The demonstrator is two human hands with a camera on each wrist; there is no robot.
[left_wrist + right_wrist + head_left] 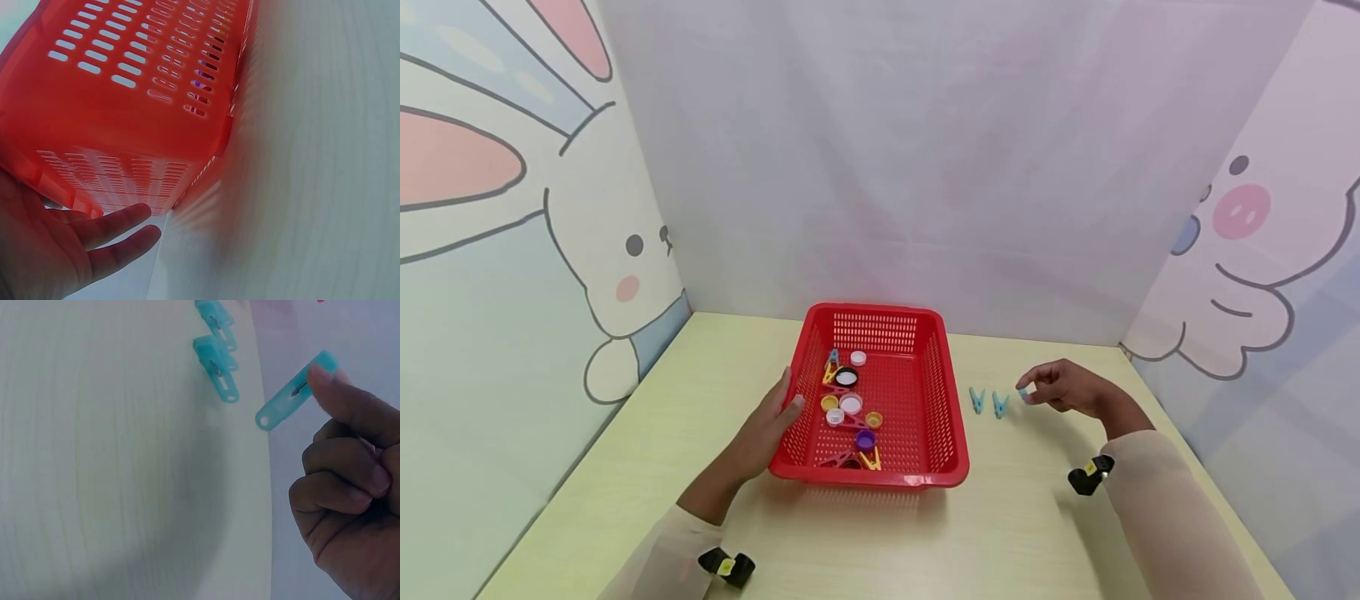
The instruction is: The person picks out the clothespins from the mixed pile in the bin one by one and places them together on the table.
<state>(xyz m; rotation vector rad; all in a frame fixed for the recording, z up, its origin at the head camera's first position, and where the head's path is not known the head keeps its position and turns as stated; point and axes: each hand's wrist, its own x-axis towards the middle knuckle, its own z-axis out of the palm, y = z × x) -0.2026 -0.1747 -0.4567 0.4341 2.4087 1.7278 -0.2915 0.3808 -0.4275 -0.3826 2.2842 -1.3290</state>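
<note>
A red perforated basket (937,392) sits mid-table holding several bottle caps (851,403) and coloured clothespins (870,459). My left hand (772,417) rests with straight fingers (119,224) against the basket's left wall (125,100). My right hand (1060,386) is to the right of the basket and pinches a teal clothespin (294,392) just above the table. Two more teal clothespins (988,402) lie side by side on the table between the basket and that hand; in the right wrist view these two pins (217,344) lie beyond the held one.
The pale yellow table (1000,533) is boxed in by cartoon-printed walls at left, back and right. Black wrist-camera mounts (1090,475) sit on both forearms. Bare tabletop lies in front of the basket and to its right.
</note>
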